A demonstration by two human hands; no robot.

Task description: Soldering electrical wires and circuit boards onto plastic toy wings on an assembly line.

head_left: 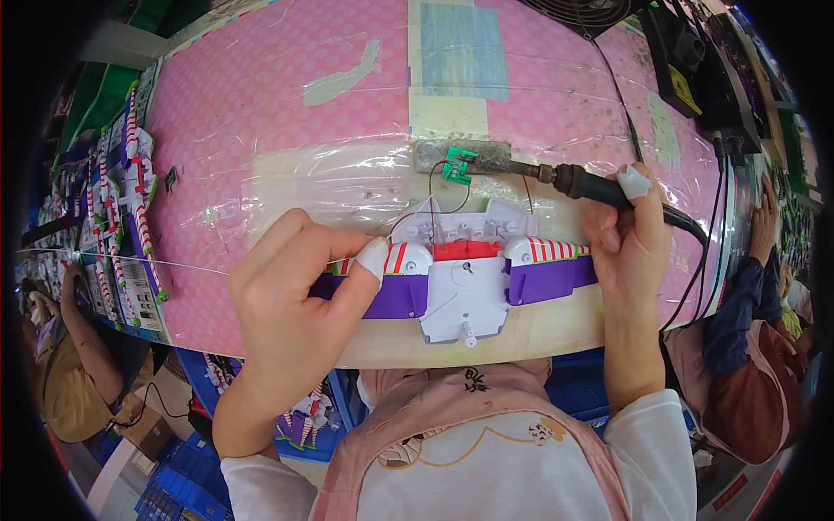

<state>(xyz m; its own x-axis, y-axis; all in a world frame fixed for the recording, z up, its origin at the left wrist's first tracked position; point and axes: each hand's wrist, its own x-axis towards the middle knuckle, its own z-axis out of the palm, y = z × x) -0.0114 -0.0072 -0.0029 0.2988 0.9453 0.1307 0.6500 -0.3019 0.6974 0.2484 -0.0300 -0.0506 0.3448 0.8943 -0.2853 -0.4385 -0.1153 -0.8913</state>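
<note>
My right hand (634,239) is closed around the black handle of a soldering iron (599,188); its tip reaches left to a small green circuit board (459,165). Thin wires run from the board down to a white and purple winged toy part (466,291) with red-striped wings, lying in front of me. My left hand (300,286) pinches a thin silvery solder wire (191,267) that trails in from the left, its fingers above the left wing. White wraps cover a fingertip on each hand. Whether the iron's tip touches the board is too small to tell.
A worn metal plate (434,156) lies under the board. Several striped, purple toy parts (130,187) are stacked at the left edge. A black fan (582,9) stands at the back, and black cables (717,226) hang on the right. Other people sit at both sides.
</note>
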